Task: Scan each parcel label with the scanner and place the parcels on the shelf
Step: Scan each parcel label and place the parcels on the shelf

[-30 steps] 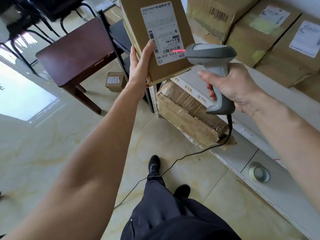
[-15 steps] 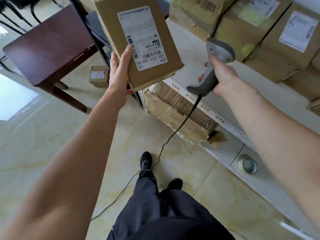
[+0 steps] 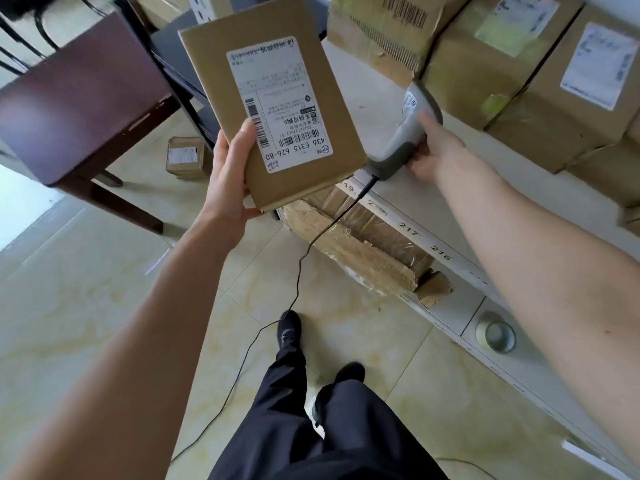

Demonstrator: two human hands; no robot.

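Nearest, the person's dark trouser legs and shoes stand on the pale tiled floor (image 3: 86, 306), with the scanner's black cable (image 3: 298, 271) trailing across it. Above that, the left hand (image 3: 230, 181) grips the flat cardboard parcel (image 3: 277, 112) by its lower left corner, thumb across the face and fingers curled beneath, so the white label (image 3: 282, 105) faces up at the camera. Just right of the parcel, the right hand (image 3: 431, 150) is wrapped round the handle of the grey scanner (image 3: 407, 129), whose head points away toward the boxes and lies low over the white shelf (image 3: 374, 98), touching it or nearly so; I cannot tell which.

No scan beam shows on the label, so the scanning of this parcel looks finished and the scanner is likely being set down. Next comes shelving: the parcel needs a free spot on the bare shelf surface, left of the stacked cartons (image 3: 554, 81) at the far right.
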